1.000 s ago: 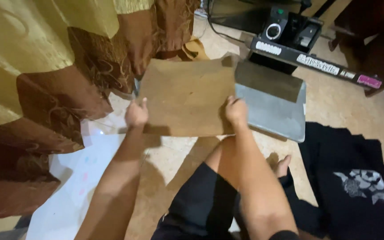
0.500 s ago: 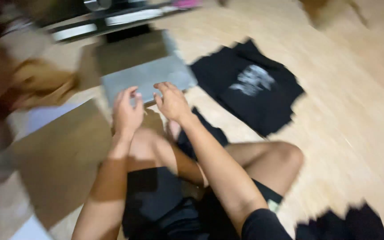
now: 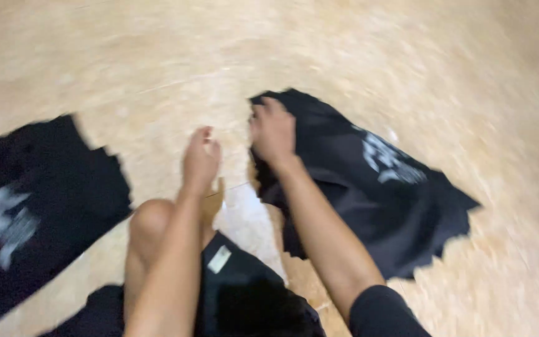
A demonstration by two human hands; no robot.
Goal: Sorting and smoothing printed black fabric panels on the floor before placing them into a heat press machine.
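A black shirt with a pale print (image 3: 375, 187) lies spread on the tan floor to my right. My right hand (image 3: 274, 130) rests on its near left edge with fingers curled over the cloth; the blur hides whether it grips. My left hand (image 3: 199, 159) hovers open just left of that shirt, above my bent knee (image 3: 151, 221), holding nothing. The frame is motion-blurred.
A second black shirt with a pale print (image 3: 26, 206) lies on the floor at the left. My black shorts with a small white label (image 3: 244, 293) fill the bottom centre. Tan floor (image 3: 282, 50) stretches beyond both shirts.
The view has swung right, away from the grey press and brown sheet. Both hands have left the press plate and moved over to the black shirt on the right.
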